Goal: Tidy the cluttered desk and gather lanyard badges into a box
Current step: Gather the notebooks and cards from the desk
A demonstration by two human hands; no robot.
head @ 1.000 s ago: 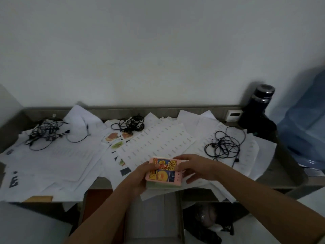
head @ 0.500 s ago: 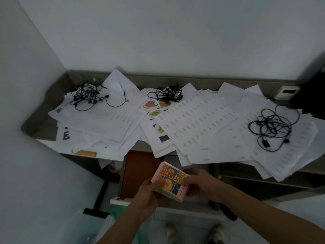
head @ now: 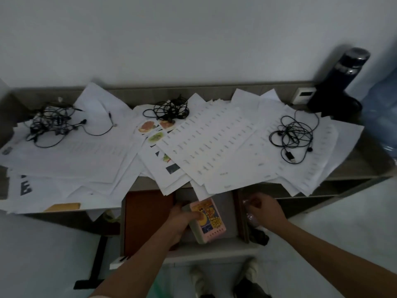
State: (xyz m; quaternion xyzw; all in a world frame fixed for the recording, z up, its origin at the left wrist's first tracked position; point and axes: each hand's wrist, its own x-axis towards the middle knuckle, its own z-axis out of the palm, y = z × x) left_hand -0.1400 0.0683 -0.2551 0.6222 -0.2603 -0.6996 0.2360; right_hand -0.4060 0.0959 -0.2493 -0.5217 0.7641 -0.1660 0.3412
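Observation:
My left hand (head: 182, 218) grips a pink stack of cards (head: 208, 222) with a yellow and blue picture on top, holding it low over an open drawer (head: 214, 247) below the desk's front edge. My right hand (head: 265, 209) is off the stack, to the right of the drawer, with its fingers curled loosely and nothing plainly held. The desk (head: 352, 166) is covered with loose white paper sheets (head: 214, 143). Three tangles of black earphone cable lie on the sheets: a left tangle (head: 53, 123), a middle tangle (head: 171, 109) and a right tangle (head: 294, 136).
A dark bottle (head: 341, 80) stands at the desk's back right next to a small white device (head: 304, 95). A blue water jug (head: 380, 117) is at the far right. An orange-brown panel (head: 148, 218) is left of the drawer. My shoes (head: 251, 274) show below.
The stack has gone from the desk's edge down over the drawer. My right hand has let go of it and moved to the right; my left hand alone holds it.

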